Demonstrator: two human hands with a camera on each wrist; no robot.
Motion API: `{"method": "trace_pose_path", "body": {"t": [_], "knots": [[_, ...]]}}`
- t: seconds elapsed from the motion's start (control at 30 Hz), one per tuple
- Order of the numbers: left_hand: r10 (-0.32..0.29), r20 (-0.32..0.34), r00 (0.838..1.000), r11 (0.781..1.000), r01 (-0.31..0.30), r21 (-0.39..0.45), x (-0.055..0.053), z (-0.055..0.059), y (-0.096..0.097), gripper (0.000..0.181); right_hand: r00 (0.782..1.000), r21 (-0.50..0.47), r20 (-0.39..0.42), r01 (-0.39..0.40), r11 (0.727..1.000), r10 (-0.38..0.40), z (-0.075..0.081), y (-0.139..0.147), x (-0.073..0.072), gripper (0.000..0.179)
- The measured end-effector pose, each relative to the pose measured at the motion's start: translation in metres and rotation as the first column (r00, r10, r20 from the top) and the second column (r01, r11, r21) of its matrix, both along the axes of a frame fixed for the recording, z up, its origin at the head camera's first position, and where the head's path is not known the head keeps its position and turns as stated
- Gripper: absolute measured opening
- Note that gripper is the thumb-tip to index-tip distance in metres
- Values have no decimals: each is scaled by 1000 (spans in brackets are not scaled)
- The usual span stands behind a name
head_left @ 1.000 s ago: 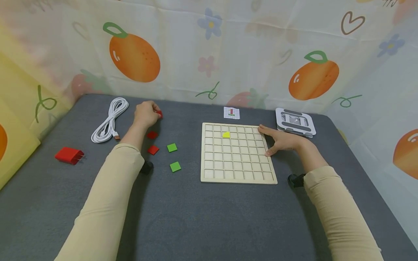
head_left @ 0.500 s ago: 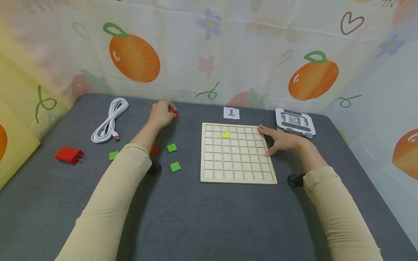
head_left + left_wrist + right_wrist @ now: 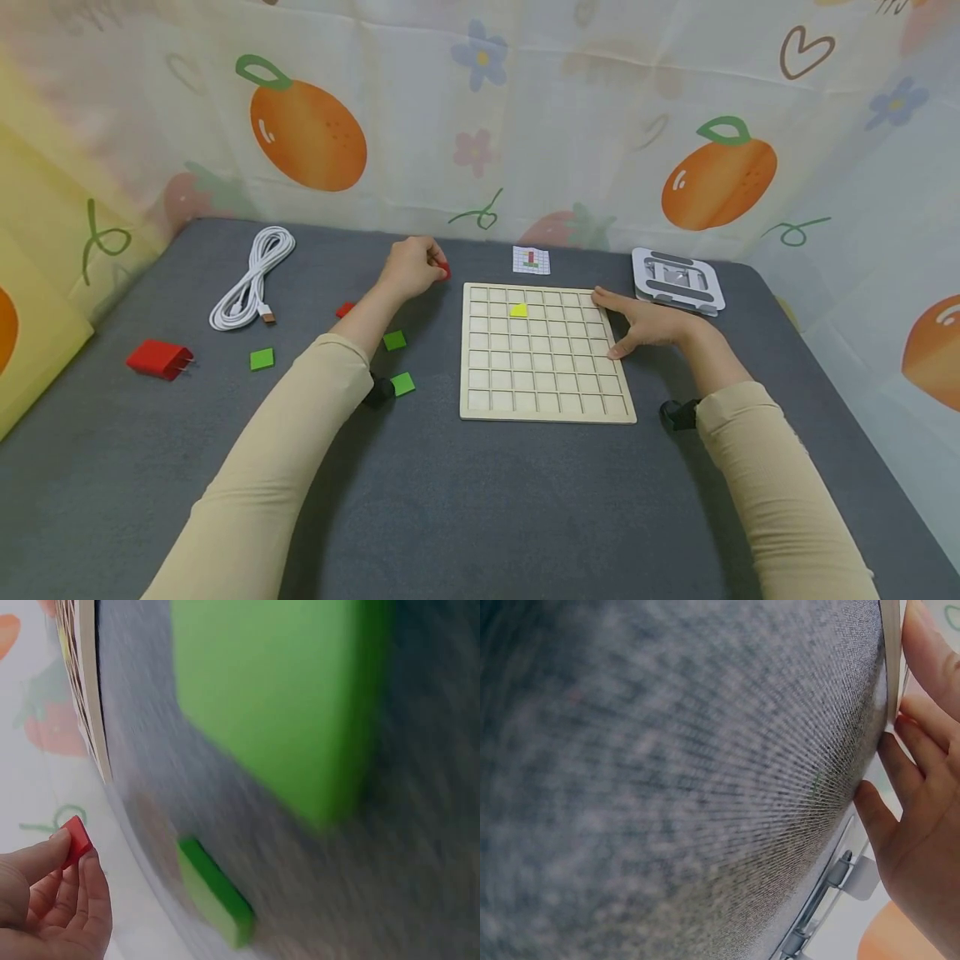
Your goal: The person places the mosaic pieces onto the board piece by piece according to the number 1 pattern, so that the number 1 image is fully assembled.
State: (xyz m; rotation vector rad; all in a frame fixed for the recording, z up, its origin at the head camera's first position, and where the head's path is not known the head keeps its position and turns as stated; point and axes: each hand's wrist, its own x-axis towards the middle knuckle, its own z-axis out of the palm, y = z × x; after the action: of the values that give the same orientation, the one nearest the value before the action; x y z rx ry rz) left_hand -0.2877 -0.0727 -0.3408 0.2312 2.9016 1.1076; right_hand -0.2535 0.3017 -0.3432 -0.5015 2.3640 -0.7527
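Observation:
Between thumb and fingertips my left hand point(image 3: 411, 268) pinches a small red square tile point(image 3: 78, 841), held above the table left of the board. The pale wooden grid board point(image 3: 547, 408) lies flat, with one yellow tile point(image 3: 519, 310) in its upper part. My right hand point(image 3: 654, 323) rests along the board's right edge, thumb and fingers spread and touching it. Under and beside my left forearm lie green tiles point(image 3: 402, 383) and another red tile point(image 3: 345, 309), partly covered by the arm. A further green tile point(image 3: 262, 359) sits left of the sleeve.
Behind the board lies a small printed grid card point(image 3: 531, 260). A grey-and-white folding stand point(image 3: 678, 280) is close behind my right hand. At the left are a coiled white cable point(image 3: 251, 279) and a red plug adapter point(image 3: 159, 358). A patterned curtain point(image 3: 420, 125) hangs behind the table.
My left hand has moved right towards the board with the red tile, uncovering a green tile on the left and covering a red one. The right hand and board stay put.

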Motion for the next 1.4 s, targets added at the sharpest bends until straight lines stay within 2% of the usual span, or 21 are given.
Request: {"method": "trace_pose_path", "body": {"t": [0.27, 0.67, 0.93, 1.23, 1.4], "knots": [[-72, 28, 997, 997, 71, 27, 8, -2, 29, 16, 1000, -5, 7, 2, 1000, -2, 0, -1, 0, 115], [-117, 37, 992, 991, 115, 63, 18, -2, 64, 12, 1000, -7, 11, -1, 1000, 1, -1, -2, 0, 115], [-156, 33, 987, 984, 152, 92, 21, -3, 86, 14, 1000, -13, 9, 1, 1000, -1, -2, -1, -1, 115], [-213, 24, 977, 975, 211, 75, 23, 6, 109, 21, 1000, 7, 0, 0, 1000, 0, -3, 0, -1, 115], [-194, 14, 981, 980, 193, 44, 23, 6, 119, 26, 1000, 10, 0, -1, 1000, 1, -1, 0, -1, 116]]}}
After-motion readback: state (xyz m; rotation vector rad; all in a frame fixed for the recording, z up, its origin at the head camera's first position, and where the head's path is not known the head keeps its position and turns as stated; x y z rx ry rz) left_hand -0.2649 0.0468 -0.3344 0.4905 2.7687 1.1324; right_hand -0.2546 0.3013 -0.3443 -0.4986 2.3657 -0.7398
